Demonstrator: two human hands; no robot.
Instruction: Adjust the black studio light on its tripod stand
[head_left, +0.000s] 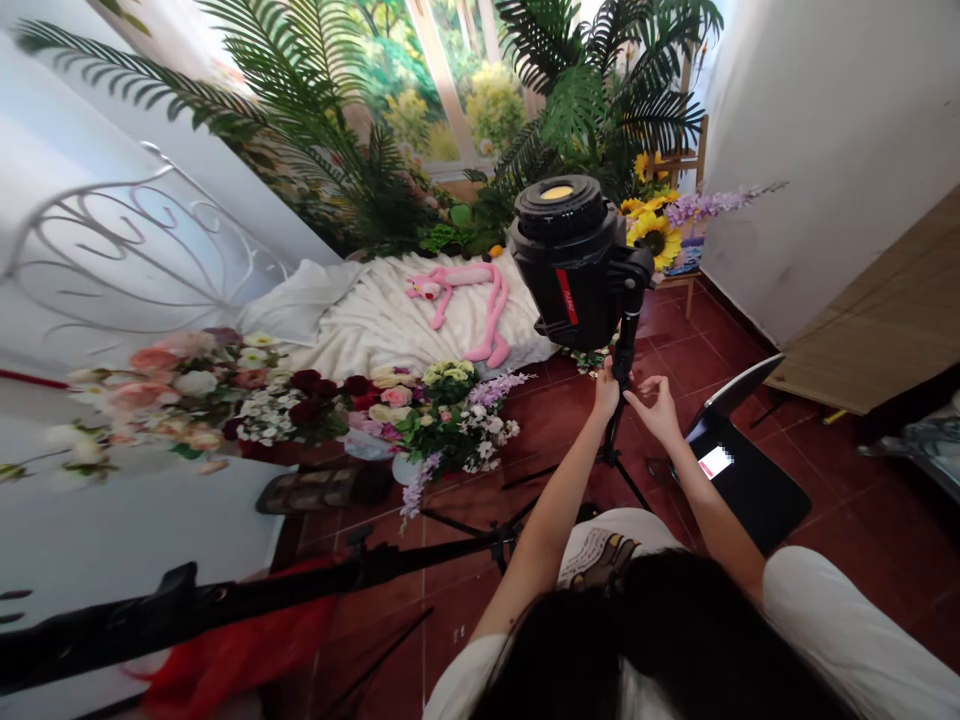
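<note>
A black studio light [566, 265] with a red label and a round yellowish top sits on a dark light stand [621, 350]. My left hand [606, 393] is closed around the stand's pole just below the lamp. Right beside the pole, my right hand [657, 412] has its thumb and bent forefinger apart, the thumb close to the pole; no object shows between them. Whether the thumb touches the pole is too small to tell. Below my hands the stand's legs spread over the red tiled floor [540, 410].
To my right stands a chair [757, 490] with a phone [716, 462] on its black seat. Artificial flowers [450, 415] edge a bed with a white fluffy cover [360, 310] and a pink plush toy [491, 300]. A black boom pole [262, 600] crosses the lower left.
</note>
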